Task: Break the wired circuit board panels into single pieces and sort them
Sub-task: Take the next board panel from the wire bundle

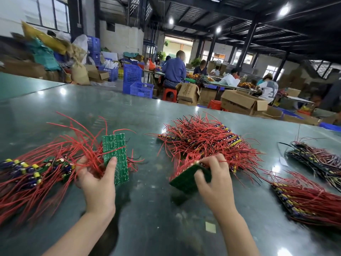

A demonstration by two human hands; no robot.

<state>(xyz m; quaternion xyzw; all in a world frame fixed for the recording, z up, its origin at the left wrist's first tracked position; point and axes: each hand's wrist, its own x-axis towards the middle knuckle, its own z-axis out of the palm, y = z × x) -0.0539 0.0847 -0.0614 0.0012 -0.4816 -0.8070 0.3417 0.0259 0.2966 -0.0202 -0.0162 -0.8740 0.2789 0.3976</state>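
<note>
My left hand (96, 179) grips a green circuit board panel (116, 154) held upright, solder side toward me, its red wires fanning out to the left. My right hand (214, 174) grips a second green panel piece (184, 179), tilted just above the table, with red wires spreading behind it. A pile of loose single boards with red wires (31, 172) lies at the left. A heap of wired panels (208, 139) lies in the middle, behind my right hand.
The green glossy table (156, 209) carries two more stacks at the right: a red-wired one (310, 200) and a darker one (313, 159). A small paper scrap (210, 227) lies near my right forearm. Behind the table are people working, blue crates and cardboard boxes.
</note>
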